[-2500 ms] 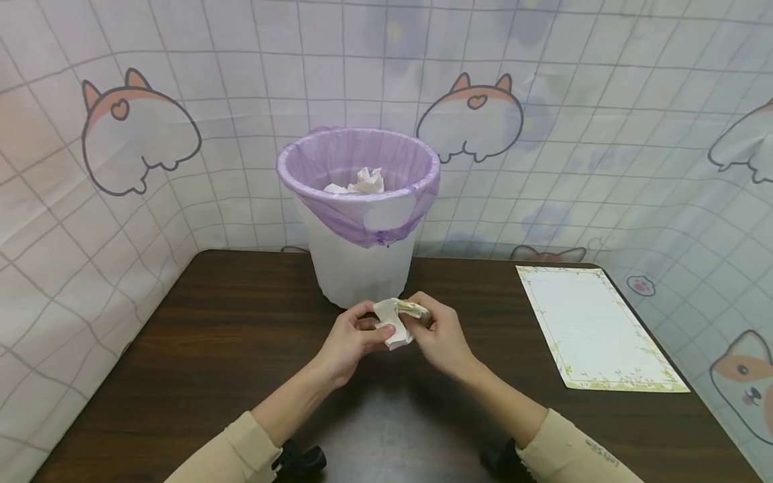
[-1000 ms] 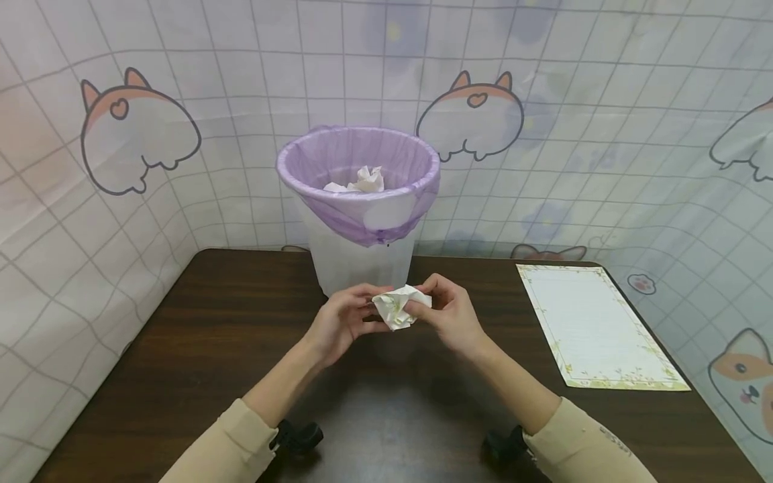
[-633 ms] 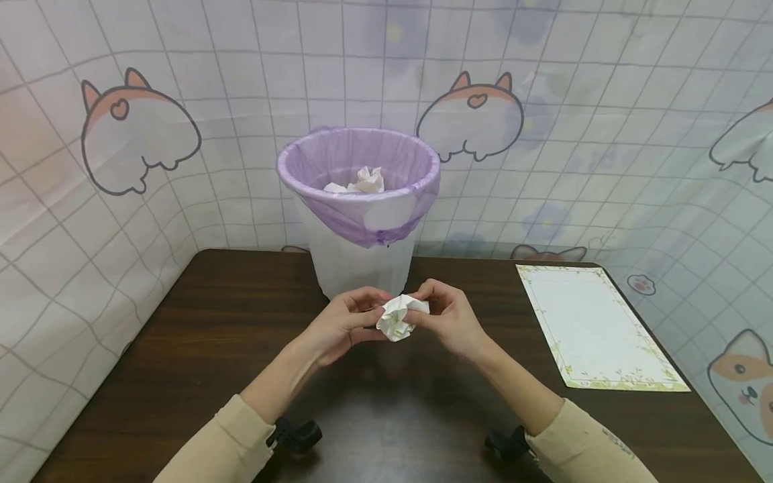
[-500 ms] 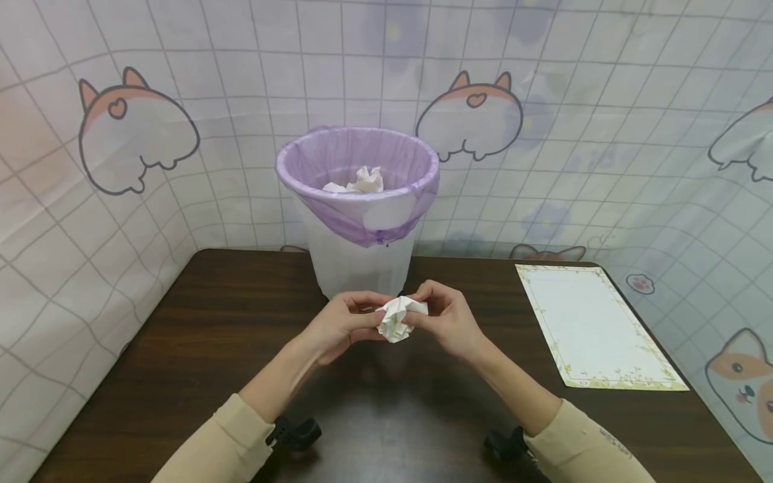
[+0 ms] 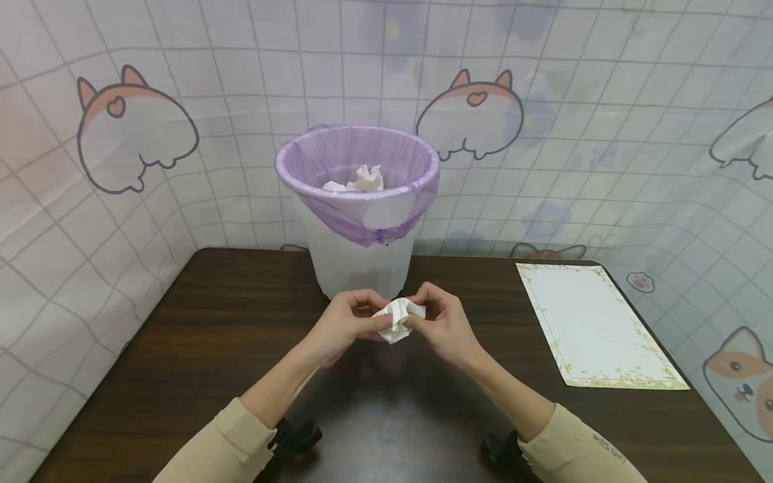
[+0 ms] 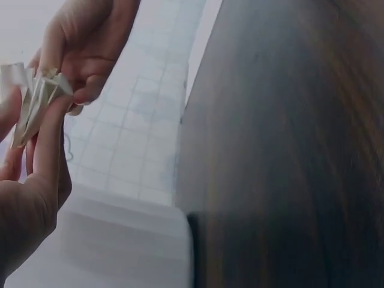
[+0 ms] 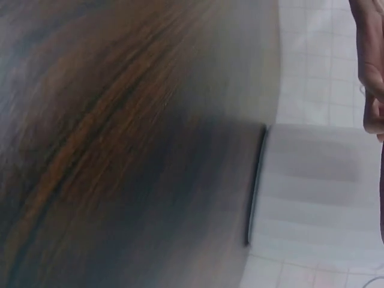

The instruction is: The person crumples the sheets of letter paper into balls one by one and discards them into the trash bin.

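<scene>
Between my two hands, above the table and in front of the bin, is a crumpled piece of paper (image 5: 396, 320), white with faint green and yellow print. My left hand (image 5: 347, 325) pinches its left side between thumb and fingers. My right hand (image 5: 447, 329) pinches the right side, thumb toward me. In the left wrist view the paper (image 6: 36, 99) shows folded edges, with fingers of both hands around it. The right wrist view catches only part of the right hand (image 7: 372, 66) at its edge; the paper is out of that view.
A white bin (image 5: 362, 261) with a purple liner (image 5: 356, 213) stands at the table's back, holding crumpled paper (image 5: 367, 179). A flat sheet with a floral border (image 5: 598, 325) lies on the right of the dark wooden table (image 5: 211, 349). A patterned cloth (image 5: 241, 80) hangs behind.
Both hands have kept turning and squeezing the paper, which went from a folded wad to a rounder crumple. The left thumb has come onto its front. Bin and flat sheet stay put.
</scene>
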`<state>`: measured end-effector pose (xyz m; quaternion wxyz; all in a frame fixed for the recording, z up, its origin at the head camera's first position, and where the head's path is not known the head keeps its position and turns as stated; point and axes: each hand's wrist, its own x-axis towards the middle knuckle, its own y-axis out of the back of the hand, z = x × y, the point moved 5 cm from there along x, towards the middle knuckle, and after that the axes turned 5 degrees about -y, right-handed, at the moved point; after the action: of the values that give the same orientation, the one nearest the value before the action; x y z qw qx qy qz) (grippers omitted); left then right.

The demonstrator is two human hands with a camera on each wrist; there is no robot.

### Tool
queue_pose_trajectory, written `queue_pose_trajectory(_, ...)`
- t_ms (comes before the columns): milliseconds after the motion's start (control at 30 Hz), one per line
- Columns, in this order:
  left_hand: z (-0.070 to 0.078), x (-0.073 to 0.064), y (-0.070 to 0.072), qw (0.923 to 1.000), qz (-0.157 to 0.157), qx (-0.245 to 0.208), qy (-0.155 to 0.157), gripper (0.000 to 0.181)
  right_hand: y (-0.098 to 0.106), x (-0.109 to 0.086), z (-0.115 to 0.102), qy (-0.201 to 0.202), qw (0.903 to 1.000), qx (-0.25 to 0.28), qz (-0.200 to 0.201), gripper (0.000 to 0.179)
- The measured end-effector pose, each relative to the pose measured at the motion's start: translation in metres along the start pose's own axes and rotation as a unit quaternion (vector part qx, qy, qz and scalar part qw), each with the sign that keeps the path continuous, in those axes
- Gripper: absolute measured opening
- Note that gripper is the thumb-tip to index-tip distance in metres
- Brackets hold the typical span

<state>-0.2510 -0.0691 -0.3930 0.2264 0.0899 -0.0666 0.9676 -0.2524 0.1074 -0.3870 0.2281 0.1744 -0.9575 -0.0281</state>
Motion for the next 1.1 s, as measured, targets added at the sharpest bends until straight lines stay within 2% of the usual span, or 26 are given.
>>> queue_pose_trajectory(100, 0.003, 0.001, -0.003, 0.9991, 0.002, 0.037, -0.022, 0.014, 0.004, 0.002, 0.003, -0.016, 0.9998, -0.007, 0.003, 0.019)
queue_pose_trajectory(167, 0.003, 0.0, -0.005, 0.9985, -0.011, 0.046, -0.028, 0.015, 0.007, 0.002, 0.004, -0.035, 0.9994, -0.005, -0.003, 0.018)
queue_pose_trajectory(333, -0.001, -0.004, -0.002, 0.9989, -0.042, 0.021, -0.009, 0.016, 0.009, 0.001, 0.004, -0.071, 0.9967, 0.009, -0.039, 0.02)
queue_pose_trajectory(467, -0.002, -0.005, 0.003, 0.9996, -0.025, 0.011, 0.001, 0.021, 0.006, 0.001, 0.003, -0.082, 0.9947, 0.03, -0.053, 0.025)
queue_pose_trajectory(633, -0.004, -0.005, 0.005, 0.9996, -0.007, 0.027, -0.001, 0.024, 0.003, 0.0, 0.009, -0.107, 0.9932, 0.036, -0.028, 0.035)
queue_pose_trajectory(767, -0.002, -0.005, 0.005, 0.9976, -0.012, 0.066, -0.017, 0.027, 0.001, 0.001, 0.012, -0.133, 0.9908, 0.02, 0.006, 0.03)
queue_pose_trajectory(933, 0.005, -0.006, 0.003, 0.9886, -0.012, 0.135, -0.065, 0.031, -0.002, 0.001, 0.007, -0.122, 0.9917, -0.019, 0.037, 0.018)
queue_pose_trajectory(1100, 0.011, -0.007, -0.001, 0.9687, 0.034, 0.206, -0.134, 0.023, -0.003, 0.004, 0.001, -0.071, 0.9923, -0.071, 0.072, 0.016)
